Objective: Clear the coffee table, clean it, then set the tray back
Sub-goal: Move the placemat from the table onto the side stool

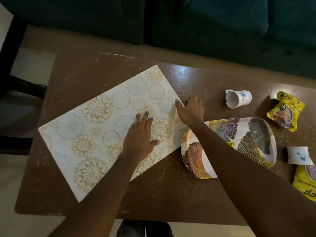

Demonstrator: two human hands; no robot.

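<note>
A cream placemat point(95, 127) with gold and blue flower rings lies slanted across the brown coffee table point(82, 72). My left hand point(141, 134) rests flat on the mat, fingers spread. My right hand point(190, 111) pinches the mat's right edge, thumb on top. Under my right forearm sits the leaf-patterned tray point(253, 139), its left end partly hidden by the arm. A white mug point(237, 98) with a blue flower lies on its side behind the tray.
A torn yellow snack packet point(284, 112) lies at the far right, and another yellow packet point(306, 183) at the right edge. A second white cup point(298, 155) lies beside the tray. Crumbs dust the tabletop. A dark green sofa point(222, 28) stands beyond the table.
</note>
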